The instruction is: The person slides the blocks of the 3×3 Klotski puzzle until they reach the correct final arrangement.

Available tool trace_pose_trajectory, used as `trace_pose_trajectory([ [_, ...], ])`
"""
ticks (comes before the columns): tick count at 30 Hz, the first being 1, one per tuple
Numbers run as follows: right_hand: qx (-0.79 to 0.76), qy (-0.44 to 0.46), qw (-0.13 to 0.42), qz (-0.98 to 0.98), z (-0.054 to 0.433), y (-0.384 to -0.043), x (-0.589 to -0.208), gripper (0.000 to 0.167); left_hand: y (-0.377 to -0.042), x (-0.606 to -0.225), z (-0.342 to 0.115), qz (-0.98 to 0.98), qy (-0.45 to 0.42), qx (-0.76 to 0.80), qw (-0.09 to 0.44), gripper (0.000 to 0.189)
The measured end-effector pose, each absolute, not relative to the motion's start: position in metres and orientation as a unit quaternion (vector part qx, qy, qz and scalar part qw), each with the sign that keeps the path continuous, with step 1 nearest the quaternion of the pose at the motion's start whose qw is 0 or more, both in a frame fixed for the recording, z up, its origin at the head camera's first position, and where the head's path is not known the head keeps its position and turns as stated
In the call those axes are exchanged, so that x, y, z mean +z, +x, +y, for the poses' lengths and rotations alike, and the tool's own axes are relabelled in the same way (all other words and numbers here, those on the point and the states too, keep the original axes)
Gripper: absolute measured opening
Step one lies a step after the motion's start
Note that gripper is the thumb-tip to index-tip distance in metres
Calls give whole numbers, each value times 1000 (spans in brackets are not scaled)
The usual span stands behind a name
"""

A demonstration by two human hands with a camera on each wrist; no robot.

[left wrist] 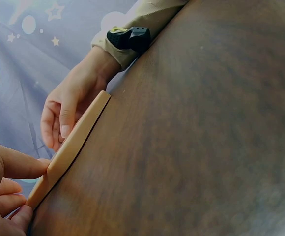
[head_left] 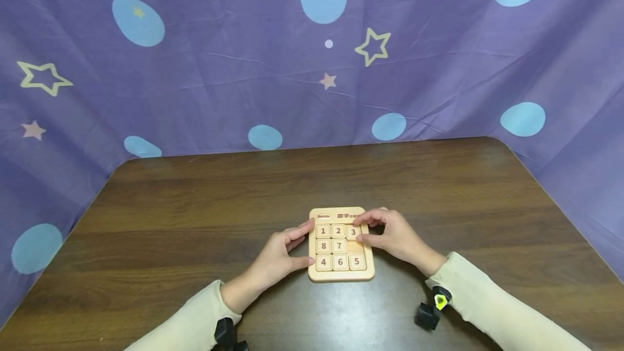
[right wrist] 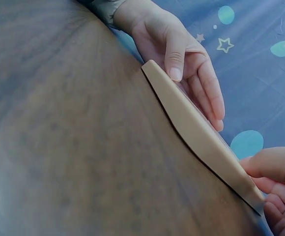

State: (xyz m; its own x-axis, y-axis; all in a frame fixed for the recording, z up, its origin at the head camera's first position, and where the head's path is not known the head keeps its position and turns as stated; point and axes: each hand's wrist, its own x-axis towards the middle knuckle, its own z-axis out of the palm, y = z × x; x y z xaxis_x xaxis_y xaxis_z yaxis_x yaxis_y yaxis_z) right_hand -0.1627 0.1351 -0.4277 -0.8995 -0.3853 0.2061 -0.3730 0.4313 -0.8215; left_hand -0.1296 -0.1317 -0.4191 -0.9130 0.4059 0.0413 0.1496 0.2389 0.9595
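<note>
A light wooden sliding number puzzle (head_left: 336, 275) lies flat on the table, its numbered tiles in rows: 1, 2, 3, then 8, 7 and a vacant slot, then 4, 6, 5. My left hand (head_left: 275, 259) holds the puzzle along its left side, index fingertip near the top and thumb near the bottom. On the right, my right hand (head_left: 397, 234) pinches the number 3 tile (head_left: 352, 232) with its index fingertip at the upper edge and its thumb at the lower right corner. Both wrist views show the puzzle's side edge-on and hide its tiles.
Dark wood-grain table (head_left: 195, 205) spreads around the puzzle. Behind it hangs a purple curtain (head_left: 209, 85) with stars and blue dots. Each sleeve carries a black wrist device, the right one (head_left: 427, 316) close to the tabletop.
</note>
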Motion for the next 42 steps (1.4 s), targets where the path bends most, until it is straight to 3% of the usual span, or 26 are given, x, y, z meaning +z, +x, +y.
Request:
trace_pose_trajectory([
  [30,-489,-216,-20,845,137,-163,-428,23,-132,-419,-131,779,186,590,107,65],
  [42,-505,-220,6,835,142,-147,-429,23,-130,-419,-132,779,182,591,109,65],
])
